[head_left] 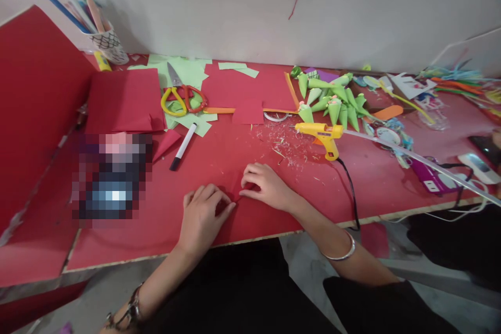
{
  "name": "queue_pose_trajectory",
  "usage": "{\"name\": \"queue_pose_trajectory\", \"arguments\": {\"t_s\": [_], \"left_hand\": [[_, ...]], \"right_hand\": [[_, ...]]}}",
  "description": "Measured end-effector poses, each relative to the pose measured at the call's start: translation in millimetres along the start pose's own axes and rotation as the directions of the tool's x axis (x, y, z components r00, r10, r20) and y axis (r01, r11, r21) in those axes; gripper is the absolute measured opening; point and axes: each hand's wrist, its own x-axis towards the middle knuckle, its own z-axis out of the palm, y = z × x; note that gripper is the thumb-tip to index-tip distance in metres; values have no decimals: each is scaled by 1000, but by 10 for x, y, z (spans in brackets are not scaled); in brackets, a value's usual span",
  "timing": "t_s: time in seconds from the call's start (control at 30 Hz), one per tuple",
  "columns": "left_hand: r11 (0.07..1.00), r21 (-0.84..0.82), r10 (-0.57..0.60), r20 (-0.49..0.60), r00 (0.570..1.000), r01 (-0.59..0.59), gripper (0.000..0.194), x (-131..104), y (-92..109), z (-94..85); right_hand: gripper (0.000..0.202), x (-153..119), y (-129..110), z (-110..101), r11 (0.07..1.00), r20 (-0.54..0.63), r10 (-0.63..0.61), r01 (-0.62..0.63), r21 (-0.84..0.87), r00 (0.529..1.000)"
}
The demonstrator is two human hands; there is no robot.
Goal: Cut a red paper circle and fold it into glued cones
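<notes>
Low over the front of the red table, my left hand (204,214) and my right hand (266,186) face each other with fingertips pinched. Between them is a small piece of red paper (237,194), hard to tell from the tabletop of the same colour. A white marker with a black cap (183,147) lies beyond my left hand. Left of the marker is a red paper cone (167,145). A yellow glue gun (321,134), with a long clear glue stick (410,155) in its back, rests beyond my right hand.
Scissors (182,99) lie on green paper scraps (201,124). Several green paper cones (334,107) are heaped at the back. A pen cup (109,44) stands back left, near a red upright panel (43,88). The glue gun's black cord (354,193) hangs over the front edge.
</notes>
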Motion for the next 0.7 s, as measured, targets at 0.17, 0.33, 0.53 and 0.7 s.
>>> {"name": "queue_pose_trajectory", "arguments": {"t_s": [0.17,0.33,0.53,0.7], "left_hand": [[999,21,-45,20,999,45,12,-9,3,-28],[999,-26,-20,42,999,21,8,-8,-70,-48],[985,-135,124,130,984,-106,22,16,-173,-114],[939,-156,335,191,923,-308,33,88,-299,-191]], "right_hand": [[19,14,6,22,1000,1,-1,1,-19,1000],[18,24,-1,33,999,-4,7,-7,-41,1000],[18,25,-10,42,999,-34,21,-22,-44,999],[18,29,-2,52,999,-36,1,-3,-45,999]]}}
